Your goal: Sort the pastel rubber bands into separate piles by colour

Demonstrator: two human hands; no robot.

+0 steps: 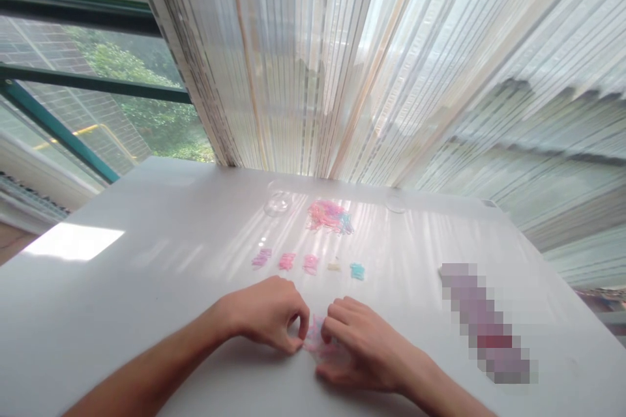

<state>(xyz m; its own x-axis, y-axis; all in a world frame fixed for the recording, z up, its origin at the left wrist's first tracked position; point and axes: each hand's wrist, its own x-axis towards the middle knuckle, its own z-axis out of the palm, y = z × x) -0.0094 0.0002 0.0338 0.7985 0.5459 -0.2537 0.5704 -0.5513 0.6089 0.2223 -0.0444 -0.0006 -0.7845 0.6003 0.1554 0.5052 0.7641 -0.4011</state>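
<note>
Surface inspected: white table [161, 280], its far edge running along the strip curtain [303, 65]. Findings are listed left to right.

Toward the left edge, a patch of sunlight [75, 241] lies on the table. The purple pile [261, 258] begins a row of small piles set roughly parallel to the far edge. The left hand [268, 313] is on the near side of this row; its thumb and index finger are brought together beside the loose mixed pieces [315, 327]. Whether they pinch a piece cannot be told. Close to the far edge is a clear round container [278, 204]. The row continues with a deep pink pile [287, 261] and a lighter pink pile [310, 264]. Nearer the far edge lies the large mixed heap [327, 216]. A small cream pile [334, 265] and a teal pile [357, 271] complete the row.

The right hand [364, 339] is bent over the loose pieces, its fingers curled; any grasp is hidden. A second clear round item [396, 202] is faint near the far edge. Toward the right edge lies a pixelated object [484, 326], not identifiable.

Assessment of progress: five piles appear separated by colour, cream the smallest. The pieces between the hands and the large heap are of mixed colours and, in this judgement, are the portion outstanding.
</note>
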